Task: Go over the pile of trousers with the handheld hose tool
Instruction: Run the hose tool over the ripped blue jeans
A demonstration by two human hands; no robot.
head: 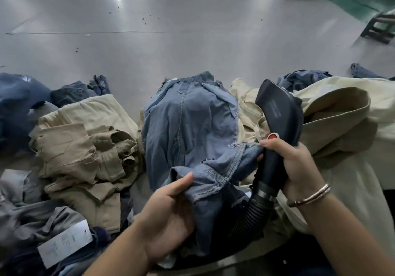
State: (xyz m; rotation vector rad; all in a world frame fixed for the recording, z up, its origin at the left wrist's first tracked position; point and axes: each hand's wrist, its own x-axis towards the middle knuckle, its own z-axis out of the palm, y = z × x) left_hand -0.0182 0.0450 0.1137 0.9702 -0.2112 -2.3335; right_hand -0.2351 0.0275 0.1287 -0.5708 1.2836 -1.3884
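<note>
A pair of blue denim trousers (pixel 190 123) lies in the middle of the table, inside out, its hem bunched toward me. My left hand (pixel 168 213) grips that bunched hem from below. My right hand (pixel 292 166) is closed around the black handheld hose tool (pixel 277 113), thumb beside its red button (pixel 273 136). The tool's wide flat nozzle points up and away, just right of the denim. Its ribbed black hose (pixel 245 215) drops under the cloth between my hands. A metal bangle sits on my right wrist.
Beige trousers (pixel 85 143) are heaped at the left, and more beige cloth (pixel 346 126) at the right. Dark blue garments (pixel 19 102) lie at the far left, grey ones with a paper tag (pixel 64 243) at the near left. Beyond is the grey tabletop (pixel 171 29).
</note>
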